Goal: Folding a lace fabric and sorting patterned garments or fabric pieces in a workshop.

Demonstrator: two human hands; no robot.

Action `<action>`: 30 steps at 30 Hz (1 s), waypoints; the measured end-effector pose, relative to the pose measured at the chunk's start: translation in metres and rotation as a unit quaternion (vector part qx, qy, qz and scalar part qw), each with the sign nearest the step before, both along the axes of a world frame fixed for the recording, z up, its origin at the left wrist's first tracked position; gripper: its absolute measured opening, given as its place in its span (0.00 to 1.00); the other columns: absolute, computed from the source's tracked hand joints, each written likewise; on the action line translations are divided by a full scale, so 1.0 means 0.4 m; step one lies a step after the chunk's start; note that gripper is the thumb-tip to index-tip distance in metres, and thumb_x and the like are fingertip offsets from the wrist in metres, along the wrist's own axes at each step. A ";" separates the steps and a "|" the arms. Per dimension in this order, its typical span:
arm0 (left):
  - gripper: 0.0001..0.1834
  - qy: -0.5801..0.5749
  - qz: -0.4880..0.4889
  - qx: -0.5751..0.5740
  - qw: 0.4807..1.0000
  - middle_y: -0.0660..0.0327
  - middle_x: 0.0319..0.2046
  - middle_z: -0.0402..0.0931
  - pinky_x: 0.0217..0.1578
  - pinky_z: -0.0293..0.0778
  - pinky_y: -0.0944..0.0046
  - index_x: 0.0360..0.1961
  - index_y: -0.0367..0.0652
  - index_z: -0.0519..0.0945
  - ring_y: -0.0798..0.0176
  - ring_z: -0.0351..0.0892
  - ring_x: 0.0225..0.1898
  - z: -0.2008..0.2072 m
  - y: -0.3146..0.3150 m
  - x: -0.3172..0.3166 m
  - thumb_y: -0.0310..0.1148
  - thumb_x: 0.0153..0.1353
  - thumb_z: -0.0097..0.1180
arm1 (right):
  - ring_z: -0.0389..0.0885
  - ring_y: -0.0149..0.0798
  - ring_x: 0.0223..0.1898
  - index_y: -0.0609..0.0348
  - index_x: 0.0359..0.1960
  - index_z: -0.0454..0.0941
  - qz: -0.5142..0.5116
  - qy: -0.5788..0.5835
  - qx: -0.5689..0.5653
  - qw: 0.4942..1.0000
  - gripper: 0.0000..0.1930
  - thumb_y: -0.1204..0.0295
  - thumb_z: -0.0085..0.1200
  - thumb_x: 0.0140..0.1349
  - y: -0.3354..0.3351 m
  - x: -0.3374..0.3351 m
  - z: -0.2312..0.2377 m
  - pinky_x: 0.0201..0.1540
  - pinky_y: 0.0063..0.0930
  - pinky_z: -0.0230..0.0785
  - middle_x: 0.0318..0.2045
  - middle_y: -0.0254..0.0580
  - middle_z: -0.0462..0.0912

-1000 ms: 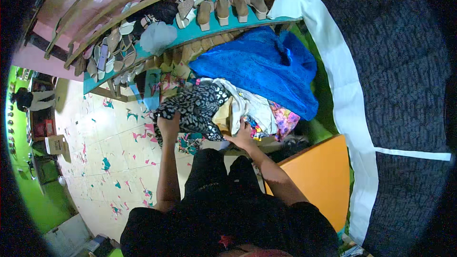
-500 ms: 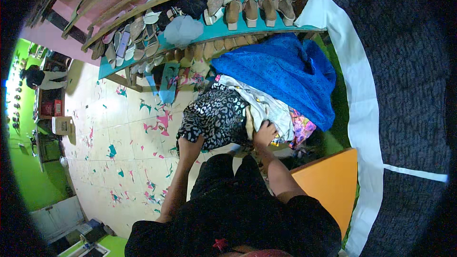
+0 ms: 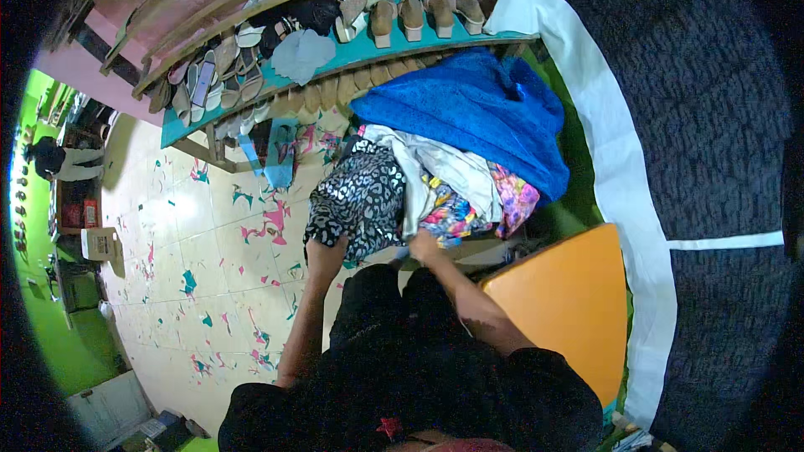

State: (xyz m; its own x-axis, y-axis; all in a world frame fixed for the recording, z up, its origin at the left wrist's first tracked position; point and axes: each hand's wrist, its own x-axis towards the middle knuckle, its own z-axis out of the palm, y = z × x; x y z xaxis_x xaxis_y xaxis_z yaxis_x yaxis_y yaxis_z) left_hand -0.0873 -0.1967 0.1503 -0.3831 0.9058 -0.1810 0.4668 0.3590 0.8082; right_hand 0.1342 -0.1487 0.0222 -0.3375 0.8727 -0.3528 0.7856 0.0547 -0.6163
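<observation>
A heap of folded cloths lies in front of me. Its left part is a black-and-white leopard-print cloth (image 3: 356, 201), whose near left edge my left hand (image 3: 325, 253) grips with closed fingers. My right hand (image 3: 425, 246) is closed on the near end of a white cloth (image 3: 452, 167), beside the leopard print. Between the white folds a multicoloured printed cloth (image 3: 448, 209) shows, and a pink floral cloth (image 3: 515, 197) lies to its right. Spread over the far side of the pile is a large blue cloth (image 3: 469, 113).
Beyond the heap, a teal shelf (image 3: 352, 54) carries sandals and heeled shoes (image 3: 410, 17). Fabric scraps (image 3: 268, 222) litter the tiled floor on the left. An orange panel (image 3: 561, 301) stands near my right arm, and a dark sheet with a white border (image 3: 578, 92) hangs at right.
My right hand has drawn left and nearer, bringing the white cloth's end along and uncovering more of the multicoloured cloth. My left hand keeps its grip on the leopard print. The whole view has shifted slightly.
</observation>
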 end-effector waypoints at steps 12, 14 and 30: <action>0.17 0.069 -0.037 0.065 0.995 0.50 0.26 0.75 0.33 0.67 0.62 0.29 0.31 0.74 0.54 0.74 0.31 -0.010 -0.143 0.052 0.37 0.45 0.57 | 0.72 0.54 0.32 0.68 0.31 0.71 -0.133 0.258 -0.121 0.949 0.12 0.73 0.42 0.47 -0.199 -0.013 0.249 0.38 0.35 0.63 0.28 0.59 0.73; 0.18 -0.094 0.030 -0.027 0.995 0.54 0.22 0.75 0.30 0.67 0.62 0.26 0.32 0.75 0.60 0.74 0.27 0.038 -0.156 0.086 0.41 0.47 0.56 | 0.73 0.47 0.30 0.68 0.30 0.71 -0.134 0.268 -0.149 0.942 0.12 0.71 0.42 0.47 -0.262 -0.048 0.275 0.36 0.32 0.63 0.24 0.54 0.74; 0.20 0.053 -0.025 -0.130 0.990 0.50 0.15 0.72 0.23 0.67 0.60 0.17 0.27 0.72 0.56 0.73 0.19 0.025 -0.235 -0.078 0.38 0.35 0.60 | 0.57 0.56 0.51 0.76 0.48 0.59 -0.493 0.077 0.065 0.864 0.44 0.48 0.57 0.39 -0.133 0.058 0.169 0.54 0.38 0.50 0.47 0.69 0.61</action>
